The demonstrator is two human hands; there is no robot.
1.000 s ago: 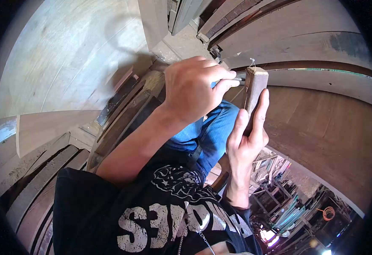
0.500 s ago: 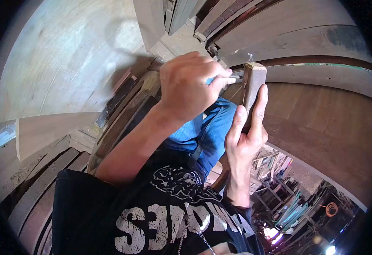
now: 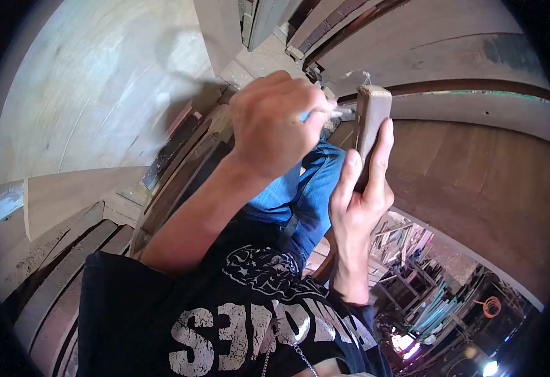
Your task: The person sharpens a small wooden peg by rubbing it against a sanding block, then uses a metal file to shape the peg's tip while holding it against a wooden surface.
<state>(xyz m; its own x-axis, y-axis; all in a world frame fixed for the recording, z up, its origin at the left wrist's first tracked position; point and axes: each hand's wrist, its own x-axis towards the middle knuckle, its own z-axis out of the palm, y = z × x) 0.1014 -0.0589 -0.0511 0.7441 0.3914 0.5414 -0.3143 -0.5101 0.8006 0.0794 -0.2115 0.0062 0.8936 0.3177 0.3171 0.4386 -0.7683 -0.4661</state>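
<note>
Dark planks point(image 3: 184, 151) are stacked beside the left forearm. The view of a slender tool point(image 3: 344, 113) is largely obstructed by the left hand point(image 3: 275, 119), in which it is gripped; whether the wood is touched by its tip cannot be told. The wooden block point(image 3: 372, 119) is held upright between the right hand's point(image 3: 363, 210) thumb and fingers. Dark brown sides are noted, with a thin wisp at the paler upper end. Wooden panels point(image 3: 466, 163) are seen at right, an orange coil point(image 3: 491, 307) lower down among clutter.
</note>
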